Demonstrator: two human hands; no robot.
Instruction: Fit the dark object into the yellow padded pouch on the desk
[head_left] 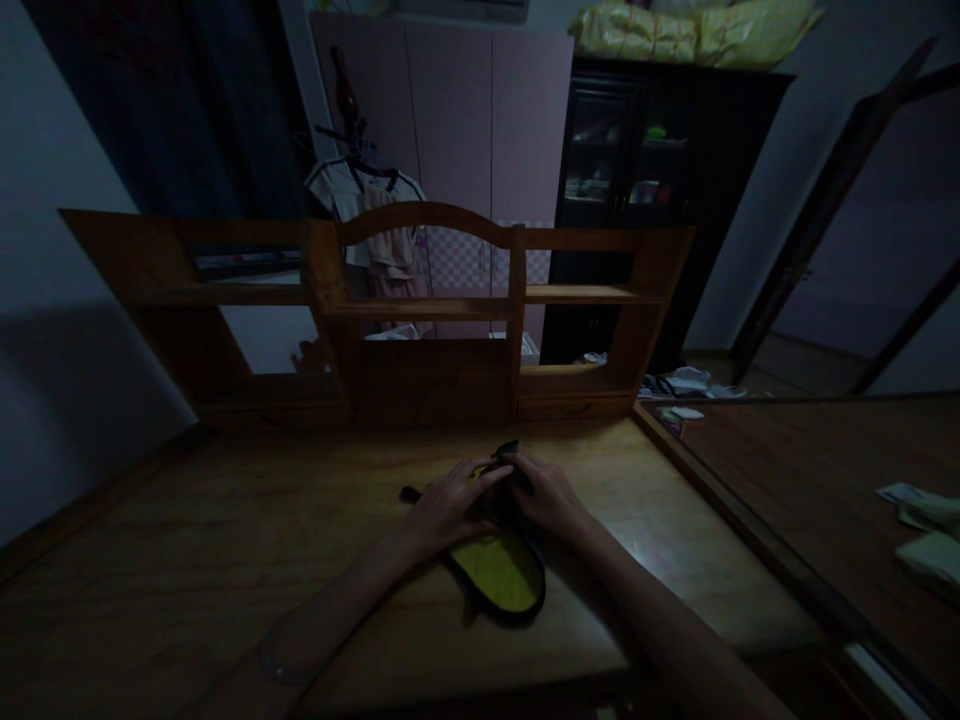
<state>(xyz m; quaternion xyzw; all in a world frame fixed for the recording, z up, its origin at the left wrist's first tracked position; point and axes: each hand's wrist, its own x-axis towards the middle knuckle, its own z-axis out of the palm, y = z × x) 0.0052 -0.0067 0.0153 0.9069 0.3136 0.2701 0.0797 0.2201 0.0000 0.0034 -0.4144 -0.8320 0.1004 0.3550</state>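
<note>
A yellow pad with a black border, shaped like an eye mask or an insole [501, 572], lies flat on the wooden desk [225, 540], its far end under my hands. My left hand [450, 500] rests on top of it with fingers bent and pressed down. My right hand [546, 492] grips its far black end, where a dark strap or tab [507, 450] sticks up between my fingertips. Both hands meet over that end. The dim light hides finer detail.
A wooden shelf unit [420, 300] stands along the back of the desk. Behind it hang clothes [375, 220] before a pink wardrobe [465, 120], beside a dark glass cabinet [622, 180]. Papers [926, 520] lie on the floor at the right.
</note>
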